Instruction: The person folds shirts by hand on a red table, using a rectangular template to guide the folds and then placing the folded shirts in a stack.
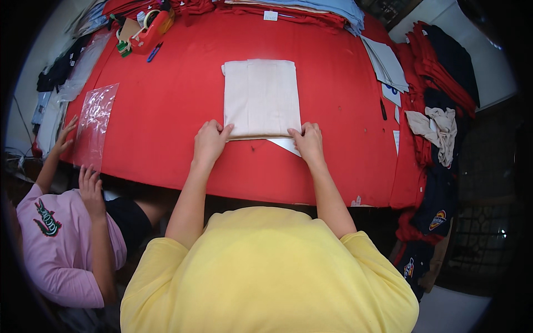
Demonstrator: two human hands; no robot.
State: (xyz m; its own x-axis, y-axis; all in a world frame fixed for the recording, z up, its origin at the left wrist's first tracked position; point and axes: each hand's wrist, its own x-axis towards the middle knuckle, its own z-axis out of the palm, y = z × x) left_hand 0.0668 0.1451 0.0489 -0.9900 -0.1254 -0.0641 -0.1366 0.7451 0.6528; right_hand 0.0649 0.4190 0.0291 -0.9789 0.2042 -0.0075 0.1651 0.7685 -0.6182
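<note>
A cream folded garment (261,100) lies flat in a neat rectangle on the red-covered table (166,127) in front of me. My left hand (211,140) grips its near left corner, thumb on top and fingers curled at the edge. At the near right corner, my right hand (308,141) pinches the cloth the same way. From under the near edge, beside my right hand, pokes a white flat sheet (286,145). The undersides of both grips are hidden.
At left, a person in a pink shirt (72,238) has hands by a clear plastic bag (95,119). A red tape dispenser (152,33) and blue pen (155,52) lie far left. Grey-white sheets (383,64), a black pen (383,109) and piled garments (444,66) line the right.
</note>
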